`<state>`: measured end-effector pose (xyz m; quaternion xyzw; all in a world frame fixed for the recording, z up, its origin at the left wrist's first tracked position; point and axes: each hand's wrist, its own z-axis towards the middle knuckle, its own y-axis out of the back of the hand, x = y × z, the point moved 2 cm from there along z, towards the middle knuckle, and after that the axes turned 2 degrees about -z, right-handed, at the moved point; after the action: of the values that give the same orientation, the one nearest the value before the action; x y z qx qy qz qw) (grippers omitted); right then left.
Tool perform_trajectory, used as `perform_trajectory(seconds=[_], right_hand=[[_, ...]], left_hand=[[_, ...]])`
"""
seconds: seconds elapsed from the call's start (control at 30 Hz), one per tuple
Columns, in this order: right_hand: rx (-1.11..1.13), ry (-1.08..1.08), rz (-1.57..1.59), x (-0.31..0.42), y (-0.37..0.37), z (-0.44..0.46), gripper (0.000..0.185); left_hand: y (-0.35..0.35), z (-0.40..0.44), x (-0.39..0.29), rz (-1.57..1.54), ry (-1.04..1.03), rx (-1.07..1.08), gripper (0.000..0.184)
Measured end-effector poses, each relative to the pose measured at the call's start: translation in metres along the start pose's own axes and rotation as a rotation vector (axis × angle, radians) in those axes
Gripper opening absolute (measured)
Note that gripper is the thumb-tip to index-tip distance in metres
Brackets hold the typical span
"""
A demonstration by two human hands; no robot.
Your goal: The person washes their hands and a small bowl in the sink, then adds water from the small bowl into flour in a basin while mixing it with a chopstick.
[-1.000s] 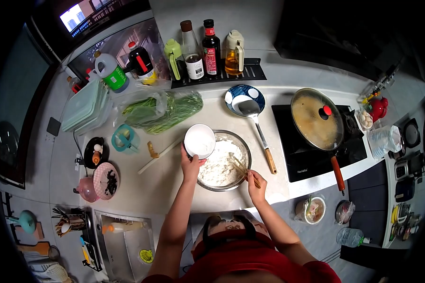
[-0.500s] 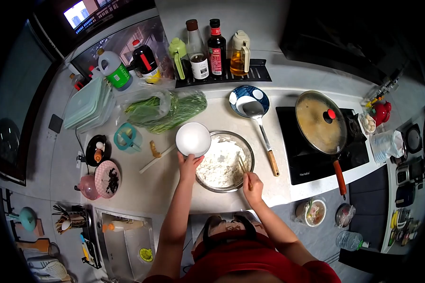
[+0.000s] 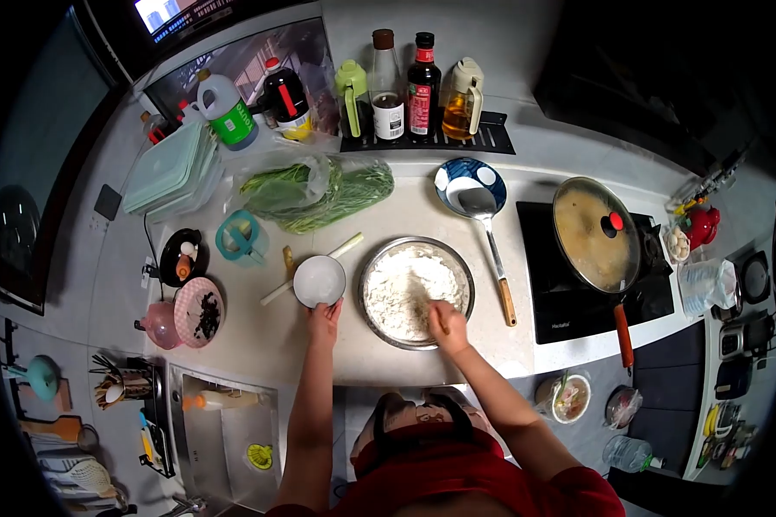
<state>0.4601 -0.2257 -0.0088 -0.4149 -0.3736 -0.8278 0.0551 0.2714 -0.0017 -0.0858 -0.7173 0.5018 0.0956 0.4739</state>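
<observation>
My left hand (image 3: 323,320) grips the edge of a small white bowl (image 3: 319,280), which is over the counter just left of a metal basin (image 3: 469,297). The basin holds a white, clumpy flour mixture (image 3: 398,289). At the basin's right side my right hand (image 3: 450,331) is closed around chopsticks (image 3: 441,317), whose lower ends are blurred in the mixture. A spring onion stalk (image 3: 347,246) lies behind the bowl, with a piece of ginger (image 3: 288,257) beside it.
To the right, a ladle (image 3: 497,267) rests in a blue patterned bowl (image 3: 467,169). A lidded pan (image 3: 591,246) sits on the cooktop (image 3: 547,310). Bagged greens (image 3: 345,194) lie behind; a pink basket (image 3: 187,320) and the sink (image 3: 224,448) are at left.
My left hand has moved the white bowl left and down, from over the basin's edge to beside it. My right hand has shifted slightly left and up with the chopsticks, and the view has shifted.
</observation>
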Motion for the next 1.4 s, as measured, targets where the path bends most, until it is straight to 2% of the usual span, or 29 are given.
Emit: perform_trajectory(seconds=[0.07,0.13,0.2,0.27,0.37,0.47,0.53,0.57,0.6,0.67,0.7,0.73,0.77,0.8,0.9,0.97,1.0,1.07,1.13,1.17,1.2,1.23,1.27,1.33,1.4], right_hand=[[-0.122,-0.108,0.017,-0.01,0.02,0.002,0.009],[-0.13,-0.263,0.015,-0.012,0.033,0.005,0.009],[-0.143,-0.189,-0.011,-0.016,0.021,0.001,0.009],[-0.06,-0.252,0.13,-0.012,0.001,-0.001,0.008],[0.058,-0.108,0.173,0.015,-0.017,-0.001,0.008],[0.1,-0.045,0.172,0.019,-0.027,-0.007,0.009],[0.105,-0.056,0.185,0.004,-0.021,-0.003,0.009],[0.129,-0.189,0.209,-0.002,-0.014,-0.001,0.008],[0.041,-0.103,0.094,-0.006,-0.005,0.003,0.008],[-0.05,-0.182,0.017,-0.008,0.012,0.006,0.008],[-0.118,-0.24,0.07,-0.013,0.019,0.005,0.008],[-0.184,-0.298,0.123,-0.017,0.023,0.004,0.008],[-0.21,-0.282,0.102,-0.018,0.022,0.004,0.007],[-0.166,-0.15,0.014,-0.021,0.014,-0.001,0.009],[-0.027,-0.12,0.031,0.004,-0.016,0.002,0.007],[0.126,-0.149,0.165,0.02,-0.029,0.004,0.008],[0.127,-0.029,0.196,0.031,-0.03,0.005,0.007],[0.198,0.036,0.211,0.043,-0.023,0.007,0.007],[0.243,0.002,0.19,0.029,-0.015,0.022,0.006],[0.227,0.037,0.087,0.021,-0.009,0.035,0.006],[0.146,0.034,0.124,0.013,-0.002,0.048,0.007],[0.132,-0.084,0.142,-0.003,0.004,0.058,0.008],[0.032,-0.108,0.111,-0.018,0.011,0.065,0.01],[-0.107,-0.246,0.306,-0.032,0.024,0.07,0.009],[-0.099,-0.264,0.258,-0.029,0.02,0.077,0.01]], left_hand=[[0.012,0.009,0.01,-0.071,0.072,0.011,0.048],[0.001,-0.003,0.009,-0.015,0.029,0.006,0.047],[-0.006,-0.012,0.008,0.016,-0.002,0.022,0.046],[-0.004,-0.016,0.008,0.019,-0.026,0.055,0.043],[-0.002,-0.019,0.015,-0.037,0.265,-0.152,0.046],[-0.011,-0.031,0.046,0.4,0.272,-0.204,0.039],[0.001,-0.007,0.072,0.786,0.037,0.011,0.036],[0.003,0.001,0.083,0.972,-0.084,0.124,0.036],[-0.005,-0.005,0.079,1.088,-0.182,0.132,0.035],[-0.034,-0.022,0.057,1.315,-0.393,0.143,0.035],[-0.034,-0.02,0.056,1.302,-0.343,0.141,0.042],[-0.032,-0.017,0.057,1.285,-0.415,0.139,0.041],[-0.03,-0.014,0.059,1.269,-0.485,0.14,0.04],[-0.027,-0.012,0.062,1.253,-0.552,0.145,0.039],[-0.04,-0.02,0.049,1.068,-0.084,0.188,0.053],[-0.042,-0.021,0.046,1.097,-0.077,0.177,0.053],[-0.042,-0.02,0.046,1.113,-0.073,0.172,0.054],[-0.041,-0.019,0.046,1.119,-0.096,0.168,0.054],[-0.042,-0.02,0.049,1.127,-0.115,0.16,0.053],[-0.043,-0.02,0.049,1.133,-0.126,0.15,0.052],[-0.044,-0.021,0.047,1.138,-0.138,0.139,0.051],[-0.045,-0.021,0.045,1.167,-0.144,0.14,0.052],[-0.046,-0.022,0.043,1.196,-0.149,0.142,0.052],[-0.042,-0.017,0.047,1.251,-0.18,0.156,0.053],[-0.031,-0.005,0.054,1.298,-0.234,0.168,0.054]])
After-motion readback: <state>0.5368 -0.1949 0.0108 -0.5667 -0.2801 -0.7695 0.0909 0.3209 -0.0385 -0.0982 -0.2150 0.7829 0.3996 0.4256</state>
